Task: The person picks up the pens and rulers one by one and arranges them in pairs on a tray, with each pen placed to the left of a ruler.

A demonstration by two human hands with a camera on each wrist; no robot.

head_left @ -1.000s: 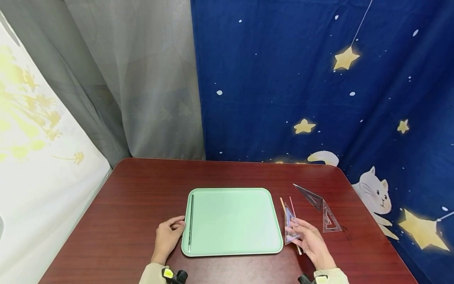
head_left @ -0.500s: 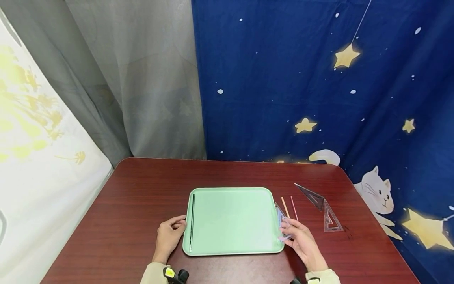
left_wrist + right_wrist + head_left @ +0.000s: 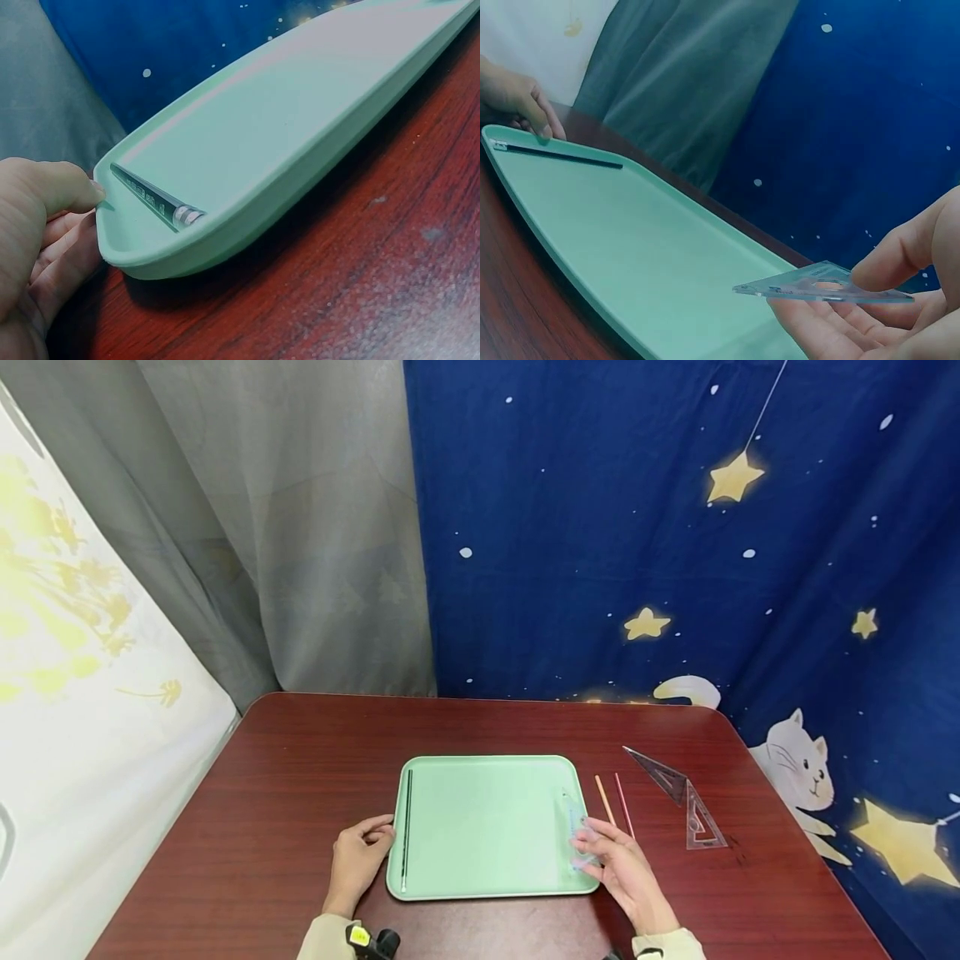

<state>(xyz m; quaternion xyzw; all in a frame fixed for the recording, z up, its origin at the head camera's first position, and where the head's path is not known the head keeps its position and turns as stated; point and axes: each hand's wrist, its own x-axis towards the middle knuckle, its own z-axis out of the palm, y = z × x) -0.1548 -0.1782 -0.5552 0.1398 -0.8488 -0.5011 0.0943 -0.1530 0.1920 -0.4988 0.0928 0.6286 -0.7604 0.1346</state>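
A light green tray lies on the table, with a black pencil along its left side. My left hand grips the tray's left rim; in the left wrist view the thumb is on the rim and the other fingers are at its outer side. My right hand pinches a clear triangular set square between thumb and fingers, holding it flat above the tray's right side. The set square looks faint against the green in the head view.
Right of the tray, a tan pencil and a red pencil lie on the dark red table. Farther right are two more clear set squares, one long and narrow, one nearer. Curtains hang behind.
My right hand has carried the set square leftward from beside the pencils to over the tray's right side. The left hand has stayed at the rim.
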